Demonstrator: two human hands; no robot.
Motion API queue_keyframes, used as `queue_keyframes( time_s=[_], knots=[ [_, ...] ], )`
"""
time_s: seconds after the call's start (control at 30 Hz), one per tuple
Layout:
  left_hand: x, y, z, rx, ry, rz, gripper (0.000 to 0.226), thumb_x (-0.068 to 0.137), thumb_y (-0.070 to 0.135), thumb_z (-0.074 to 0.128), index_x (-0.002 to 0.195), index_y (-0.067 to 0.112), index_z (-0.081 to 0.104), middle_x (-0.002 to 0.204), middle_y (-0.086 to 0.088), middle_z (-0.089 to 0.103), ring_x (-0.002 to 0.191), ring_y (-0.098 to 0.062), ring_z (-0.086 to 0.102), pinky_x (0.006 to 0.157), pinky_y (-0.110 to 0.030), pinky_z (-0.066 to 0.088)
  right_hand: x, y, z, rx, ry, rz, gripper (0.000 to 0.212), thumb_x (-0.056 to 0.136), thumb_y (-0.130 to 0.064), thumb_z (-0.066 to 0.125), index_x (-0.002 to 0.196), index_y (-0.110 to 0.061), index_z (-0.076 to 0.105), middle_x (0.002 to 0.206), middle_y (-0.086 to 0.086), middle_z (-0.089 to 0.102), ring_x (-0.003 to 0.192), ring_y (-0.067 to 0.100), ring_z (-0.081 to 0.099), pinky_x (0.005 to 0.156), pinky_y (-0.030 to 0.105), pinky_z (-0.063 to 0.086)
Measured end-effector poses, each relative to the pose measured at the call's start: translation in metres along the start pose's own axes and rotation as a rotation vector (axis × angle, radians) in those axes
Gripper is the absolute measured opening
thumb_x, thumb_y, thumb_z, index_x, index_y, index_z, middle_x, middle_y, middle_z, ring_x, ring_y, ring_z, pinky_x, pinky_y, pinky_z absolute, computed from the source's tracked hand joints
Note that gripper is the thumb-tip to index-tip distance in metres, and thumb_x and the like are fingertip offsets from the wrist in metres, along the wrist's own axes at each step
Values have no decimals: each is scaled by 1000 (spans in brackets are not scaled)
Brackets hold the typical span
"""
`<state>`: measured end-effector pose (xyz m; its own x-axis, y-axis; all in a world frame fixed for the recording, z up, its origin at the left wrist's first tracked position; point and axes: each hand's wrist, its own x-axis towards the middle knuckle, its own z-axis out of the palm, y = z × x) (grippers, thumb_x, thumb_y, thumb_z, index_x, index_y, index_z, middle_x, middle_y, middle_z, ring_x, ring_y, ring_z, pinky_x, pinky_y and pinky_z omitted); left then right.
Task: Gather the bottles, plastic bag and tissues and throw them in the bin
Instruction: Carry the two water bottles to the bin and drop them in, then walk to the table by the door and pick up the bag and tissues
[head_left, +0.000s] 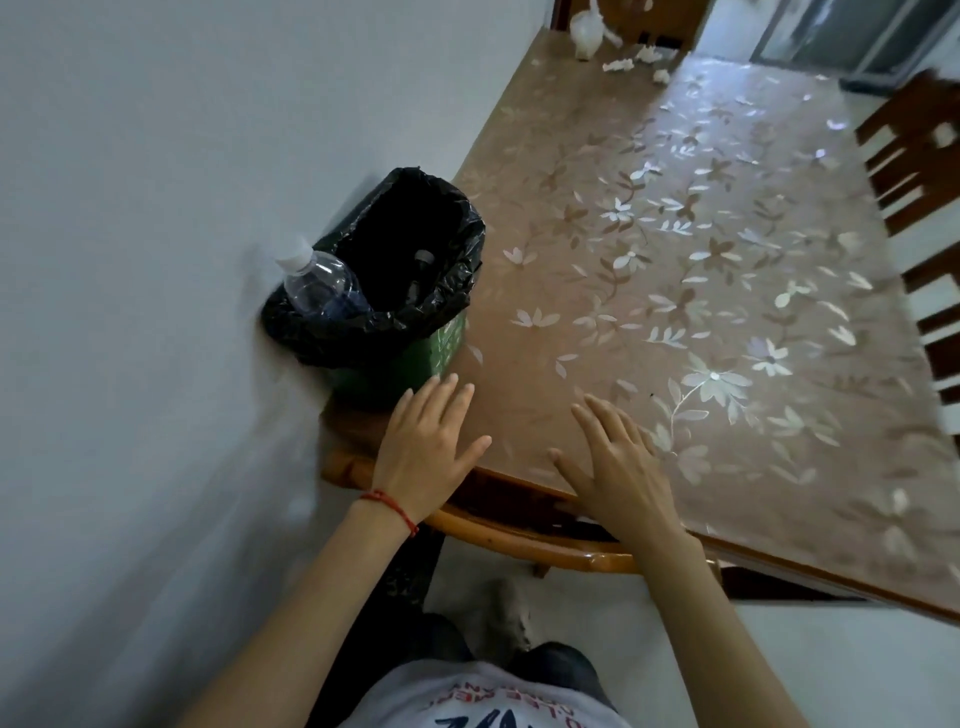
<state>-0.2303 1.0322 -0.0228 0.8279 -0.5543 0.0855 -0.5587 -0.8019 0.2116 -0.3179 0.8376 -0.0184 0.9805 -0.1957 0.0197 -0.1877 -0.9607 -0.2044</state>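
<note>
A green bin (395, 358) lined with a black bag stands on the near left corner of the table, against the wall. A clear plastic bottle (322, 283) with a white cap leans out of its near left rim. Deeper inside lies another bottle (422, 265) with a dark cap. At the far end of the table lie crumpled white tissues (636, 61) and a whitish plastic bag (586, 31). My left hand (428, 447) hovers flat with fingers spread, just in front of the bin. My right hand (618, 467) is flat and spread beside it. Both hold nothing.
The table (701, 291) has a brown flowered cover. A dark wooden chair (919, 176) stands at its right side, and the curved back of another chair (519, 535) sits under my hands. A grey wall runs along the left.
</note>
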Motion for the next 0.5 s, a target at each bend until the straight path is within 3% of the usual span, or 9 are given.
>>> queue_keyframes(
  time_s=[0.2, 0.37, 0.5],
  knots=[
    [19, 23, 10, 12, -56, 141, 64, 85, 51, 32, 127, 7, 51, 129, -16, 56, 121, -33, 51, 97, -52, 41, -35, 36, -6, 2, 34, 211, 60, 89, -48, 49, 134, -9, 43, 142, 14, 43, 131, 29, 39, 106, 43, 32],
    [34, 57, 16, 11, -76, 264, 63, 86, 50, 32, 126, 6, 51, 128, -17, 56, 120, -35, 52, 97, -51, 41, -70, 65, -16, -26, 99, 384, 64, 85, -52, 36, 126, -6, 51, 130, 16, 54, 120, 31, 51, 98, 44, 42],
    [42, 99, 24, 18, -92, 384, 62, 86, 49, 31, 124, 6, 53, 125, -17, 58, 117, -35, 54, 95, -51, 42, -104, 90, -22, -9, 145, 511, 66, 84, -54, 34, 125, -6, 53, 129, 16, 56, 121, 32, 51, 98, 45, 42]
  ],
)
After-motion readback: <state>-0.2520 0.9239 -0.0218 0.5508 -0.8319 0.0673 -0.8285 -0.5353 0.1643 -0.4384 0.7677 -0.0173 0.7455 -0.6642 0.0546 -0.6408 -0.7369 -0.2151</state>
